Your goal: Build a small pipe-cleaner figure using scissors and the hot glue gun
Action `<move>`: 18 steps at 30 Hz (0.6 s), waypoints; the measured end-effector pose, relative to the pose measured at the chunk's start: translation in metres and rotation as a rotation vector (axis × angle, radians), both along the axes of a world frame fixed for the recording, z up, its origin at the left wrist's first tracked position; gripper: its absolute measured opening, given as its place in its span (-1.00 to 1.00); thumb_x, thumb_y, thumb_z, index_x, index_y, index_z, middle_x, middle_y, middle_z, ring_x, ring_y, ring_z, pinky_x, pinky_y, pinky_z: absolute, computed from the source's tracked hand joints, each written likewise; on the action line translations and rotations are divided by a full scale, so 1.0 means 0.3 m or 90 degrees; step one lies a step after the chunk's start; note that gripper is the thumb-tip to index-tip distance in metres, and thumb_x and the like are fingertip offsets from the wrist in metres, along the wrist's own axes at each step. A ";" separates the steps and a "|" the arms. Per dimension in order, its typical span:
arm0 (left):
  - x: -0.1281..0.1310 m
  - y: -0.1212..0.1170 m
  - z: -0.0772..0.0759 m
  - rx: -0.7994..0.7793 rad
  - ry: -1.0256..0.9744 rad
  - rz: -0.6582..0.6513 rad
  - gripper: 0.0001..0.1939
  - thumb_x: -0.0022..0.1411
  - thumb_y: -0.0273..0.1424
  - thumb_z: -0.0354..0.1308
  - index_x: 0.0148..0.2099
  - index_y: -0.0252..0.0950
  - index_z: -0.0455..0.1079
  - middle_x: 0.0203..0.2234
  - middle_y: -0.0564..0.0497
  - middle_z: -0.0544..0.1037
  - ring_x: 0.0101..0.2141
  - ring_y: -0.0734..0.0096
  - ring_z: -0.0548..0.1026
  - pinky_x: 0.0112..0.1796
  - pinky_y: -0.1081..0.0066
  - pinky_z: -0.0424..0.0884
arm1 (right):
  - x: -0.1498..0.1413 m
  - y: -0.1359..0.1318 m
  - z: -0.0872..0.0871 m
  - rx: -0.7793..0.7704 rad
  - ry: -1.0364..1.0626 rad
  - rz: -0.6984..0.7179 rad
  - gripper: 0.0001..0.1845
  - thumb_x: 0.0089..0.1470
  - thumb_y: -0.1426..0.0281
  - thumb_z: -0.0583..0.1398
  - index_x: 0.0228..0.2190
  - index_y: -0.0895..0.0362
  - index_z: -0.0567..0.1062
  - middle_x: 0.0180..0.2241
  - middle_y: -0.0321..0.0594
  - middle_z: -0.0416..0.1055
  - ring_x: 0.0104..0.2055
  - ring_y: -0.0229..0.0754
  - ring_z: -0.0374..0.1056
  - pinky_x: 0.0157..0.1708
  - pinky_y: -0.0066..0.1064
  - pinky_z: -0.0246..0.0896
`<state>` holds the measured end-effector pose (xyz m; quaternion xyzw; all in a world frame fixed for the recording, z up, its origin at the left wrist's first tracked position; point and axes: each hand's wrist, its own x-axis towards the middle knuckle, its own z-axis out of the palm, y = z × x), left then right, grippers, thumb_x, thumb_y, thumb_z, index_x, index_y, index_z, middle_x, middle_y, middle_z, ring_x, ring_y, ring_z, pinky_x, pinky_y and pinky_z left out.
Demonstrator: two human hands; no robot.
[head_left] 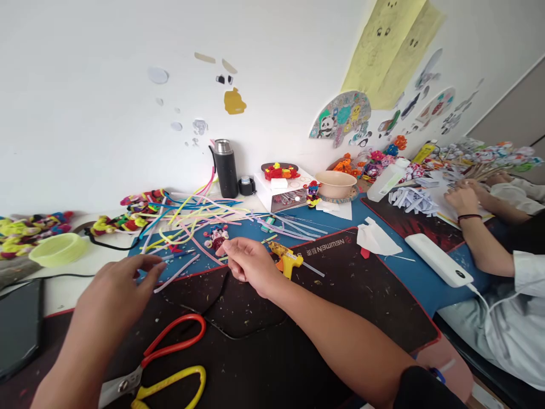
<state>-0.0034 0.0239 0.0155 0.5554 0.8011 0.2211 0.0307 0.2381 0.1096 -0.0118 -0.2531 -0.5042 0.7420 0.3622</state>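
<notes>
My left hand [121, 289] reaches over the dark mat [361, 284] with its fingers stretched out and slightly curled, holding nothing; its fingertips are close to loose pipe cleaners [191, 218]. My right hand [251, 264] hovers palm down, fingers loosely bent, empty, just in front of a small red and white figure [216, 237]. A yellow and orange glue gun [286, 258] lies right beside my right hand. Two pairs of scissors, red-handled [174, 335] and yellow-handled [170, 386], lie near my left forearm.
A black flask [225, 167], a white box [283, 193] and a beige bowl [336, 183] stand by the wall. A neon green ring [57, 249] sits at left. Another person's hands [462, 199] work with paper at right, next to a white power bank [438, 259].
</notes>
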 end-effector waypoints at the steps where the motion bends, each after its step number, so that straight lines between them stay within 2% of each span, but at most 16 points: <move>1: 0.012 0.000 -0.009 -0.015 0.019 -0.014 -0.66 0.34 -0.09 0.06 -0.23 -0.14 0.59 -0.32 -0.16 0.73 -0.17 -0.23 0.63 -0.22 0.10 0.45 | -0.001 0.000 -0.004 0.002 0.000 0.001 -0.40 0.14 -0.20 0.39 -0.31 0.12 0.58 -0.62 -0.49 0.17 -0.61 -0.35 -0.03 -0.60 -0.41 -0.22; 5: 0.017 0.007 -0.072 -0.070 0.086 -0.106 -0.61 0.40 -0.11 -0.01 -0.19 -0.18 0.59 -0.21 -0.22 0.76 -0.10 -0.24 0.64 -0.05 0.01 0.48 | -0.005 0.000 -0.019 0.005 -0.003 -0.001 -0.41 0.14 -0.18 0.40 -0.31 0.12 0.57 -0.63 -0.50 0.17 -0.60 -0.34 -0.02 -0.60 -0.42 -0.21; 11: -0.026 0.036 -0.170 -0.112 0.111 -0.129 -0.62 0.33 -0.17 -0.05 -0.26 -0.17 0.58 -0.26 -0.23 0.74 -0.14 -0.20 0.63 -0.03 0.00 0.47 | -0.006 0.019 -0.046 0.027 -0.001 -0.030 -0.38 0.13 -0.23 0.37 -0.32 0.11 0.57 -0.63 -0.50 0.16 -0.62 -0.36 -0.01 -0.61 -0.41 -0.20; 14: -0.039 0.044 -0.181 -0.109 0.115 -0.126 -0.57 0.38 -0.15 -0.07 -0.23 -0.20 0.60 -0.26 -0.26 0.73 -0.13 -0.22 0.64 -0.04 0.01 0.48 | -0.007 0.024 -0.055 0.026 0.016 -0.058 -0.40 0.14 -0.20 0.38 -0.31 0.11 0.58 -0.64 -0.51 0.15 -0.63 -0.36 -0.01 -0.61 -0.41 -0.21; 18: -0.042 0.042 -0.165 -0.071 0.128 -0.086 -0.46 0.43 -0.13 -0.12 -0.10 -0.30 0.64 -0.14 -0.36 0.74 -0.05 -0.28 0.63 0.03 -0.04 0.46 | -0.001 0.016 -0.055 0.017 0.023 -0.088 -0.40 0.11 -0.19 0.40 -0.33 0.11 0.56 -0.65 -0.54 0.12 -0.64 -0.36 -0.03 -0.62 -0.42 -0.20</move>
